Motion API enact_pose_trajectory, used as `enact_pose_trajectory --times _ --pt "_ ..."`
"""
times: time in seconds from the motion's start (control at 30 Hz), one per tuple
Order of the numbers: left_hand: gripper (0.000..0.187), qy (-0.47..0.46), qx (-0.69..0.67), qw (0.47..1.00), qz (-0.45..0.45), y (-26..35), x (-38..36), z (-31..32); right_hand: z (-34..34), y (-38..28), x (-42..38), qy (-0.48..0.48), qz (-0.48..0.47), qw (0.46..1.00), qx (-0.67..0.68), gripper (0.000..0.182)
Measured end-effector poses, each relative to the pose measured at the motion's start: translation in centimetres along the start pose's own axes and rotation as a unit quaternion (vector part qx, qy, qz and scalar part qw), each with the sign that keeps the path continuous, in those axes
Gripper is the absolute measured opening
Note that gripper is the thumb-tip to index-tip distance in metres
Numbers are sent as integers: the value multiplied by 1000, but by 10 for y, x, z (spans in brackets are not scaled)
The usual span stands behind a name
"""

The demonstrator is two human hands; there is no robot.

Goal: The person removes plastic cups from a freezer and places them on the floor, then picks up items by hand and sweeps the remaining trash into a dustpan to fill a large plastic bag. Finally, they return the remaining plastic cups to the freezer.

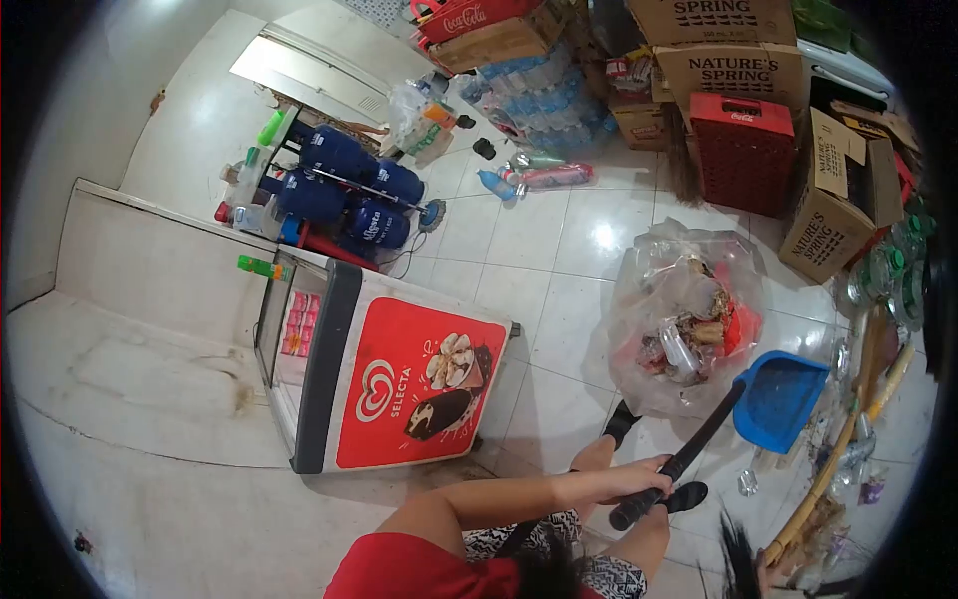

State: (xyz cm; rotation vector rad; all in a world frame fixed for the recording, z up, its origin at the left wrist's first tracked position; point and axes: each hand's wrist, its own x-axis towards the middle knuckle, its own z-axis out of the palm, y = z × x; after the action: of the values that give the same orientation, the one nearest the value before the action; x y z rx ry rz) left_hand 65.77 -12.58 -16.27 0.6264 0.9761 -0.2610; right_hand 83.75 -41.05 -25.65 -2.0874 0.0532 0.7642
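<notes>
My left hand (644, 481) is closed round the black handle (689, 454) of a dustpan. Its blue pan (781, 401) rests on the tiles beside a clear plastic bag (639, 349), which holds mixed rubbish. Only a small part of my right hand (764, 579) shows at the bottom edge, at the end of the yellow stick (823, 489) of a broom; its fingers are mostly hidden. The broom's brownish head (876, 344) lies toward the right side. Loose litter and a crumpled clear piece (747, 483) are on the floor near the pan.
A red ice cream freezer (419, 384) stands left. Behind are blue water jugs (334, 190), packs of bottled water (544, 95), a red crate (740, 155) and cardboard boxes (833, 200). Green bottles (898, 265) line the right. A pink bottle (559, 177) lies on the tiles.
</notes>
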Motion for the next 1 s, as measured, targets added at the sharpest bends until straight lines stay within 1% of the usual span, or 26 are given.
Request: enact_pose_trajectory --times 0.03,0.07,0.1,0.13,0.2,0.23,0.27,0.3,0.33,0.37,0.4,0.43,0.47,0.5,0.53,0.57,0.6,0.63,0.67,0.7,0.73,0.8,0.83,0.9,0.93,1.0 --pt "44 2 -12 1000 0 -3 8 3 1 5 -7 18 52 998 25 60" --pt "44 -5 -11 1000 -5 -4 18 5 0 12 -14 38 106 992 49 69" --pt "38 -19 23 999 -12 -6 31 5 -4 23 -18 49 111 992 46 69" --pt "33 -37 58 997 -20 -10 48 6 -9 38 -18 42 152 986 58 62" --pt "30 -21 75 997 -31 -28 92 7 -24 70 -16 38 230 968 87 50" --pt "31 -9 80 996 -22 -34 111 8 -32 82 -19 37 268 957 103 44" --pt "31 -3 73 995 -65 -37 128 8 -37 88 -22 52 274 955 102 44" --pt "32 20 74 995 -67 -42 143 9 -38 89 -23 67 302 937 159 44" --pt "34 58 71 996 -23 -50 159 12 -38 95 -26 85 330 915 217 45" --pt "28 73 64 995 -5 -52 168 15 -38 125 -17 53 325 906 266 42" --pt "17 55 66 996 -6 -67 193 4 -37 160 -18 34 320 892 316 40" --pt "21 12 41 997 -57 -90 228 -15 -33 167 -18 7 336 893 298 36" --pt "15 29 74 995 -61 -81 228 -13 -23 184 -13 4 311 906 288 35" --pt "15 70 9 994 -79 -80 234 -11 -15 177 -9 -7 334 896 291 36" --pt "16 119 -2 987 -112 -62 229 0 -1 156 -7 18 349 894 281 40" --pt "17 41 -37 994 -98 -66 243 -11 9 142 -2 20 356 892 279 44" --pt "16 60 -26 990 -125 -56 240 -5 22 155 1 36 328 878 345 48" --pt "16 28 -18 988 -153 -52 245 -8 34 161 5 51 320 883 340 54" --pt "18 51 -33 979 -197 -49 254 -12 41 144 8 55 334 886 316 61" --pt "19 50 -25 979 -194 -39 251 -5 49 146 12 65 344 885 308 67" --pt "21 38 -32 974 -220 -29 253 0 54 141 14 75 350 879 315 67" --pt "21 53 -54 965 -251 -16 258 4 64 127 13 35 350 892 283 72" --pt "21 55 -49 965 -254 -9 264 5 67 122 11 37 353 890 287 72" --pt "25 51 -113 967 -222 2 277 4 70 119 6 8 343 909 235 75" --pt "25 51 -109 967 -223 9 277 10 69 119 2 10 344 908 239 75" --pt "23 30 -149 948 -281 21 277 23 66 119 -12 -30 327 926 187 75"
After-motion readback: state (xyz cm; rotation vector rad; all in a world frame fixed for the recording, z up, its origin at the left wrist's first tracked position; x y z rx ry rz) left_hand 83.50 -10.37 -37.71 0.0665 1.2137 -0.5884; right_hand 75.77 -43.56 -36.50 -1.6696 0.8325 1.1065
